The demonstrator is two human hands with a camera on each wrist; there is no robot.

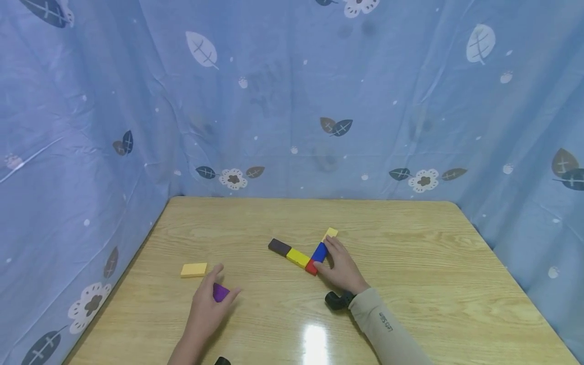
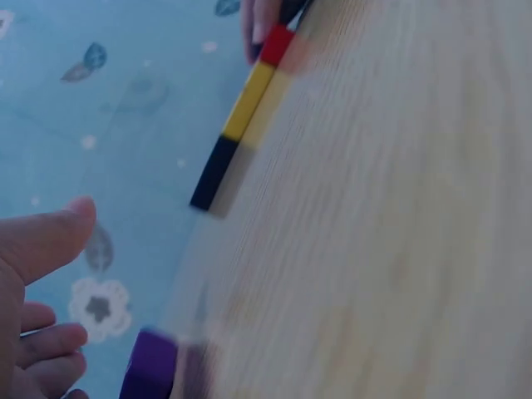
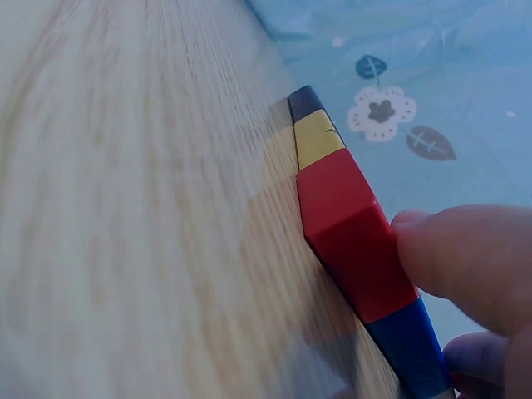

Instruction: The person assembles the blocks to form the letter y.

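Several small rectangular blocks form a V on the table: a black block point(image 1: 280, 247), a yellow block point(image 1: 298, 258) and a red block point(image 1: 312, 267) make one arm, a blue block point(image 1: 319, 252) and a pale yellow block point(image 1: 332, 232) the other. My right hand point(image 1: 341, 268) lies over the second arm. Its thumb touches the red block point(image 3: 345, 208), while a fingertip reaches the pale yellow one. Around a purple block point(image 1: 220, 292) my left hand point(image 1: 206, 305) hovers with thumb and fingers spread. The left wrist view shows that purple block point(image 2: 150, 366) apart from the fingers.
Another pale yellow block point(image 1: 193, 269) lies left of the left hand on the wooden table point(image 1: 410, 243). A blue patterned curtain point(image 1: 292, 101) hangs behind the table and along both sides. A black wrist strap point(image 1: 338, 300) sits at the right sleeve.
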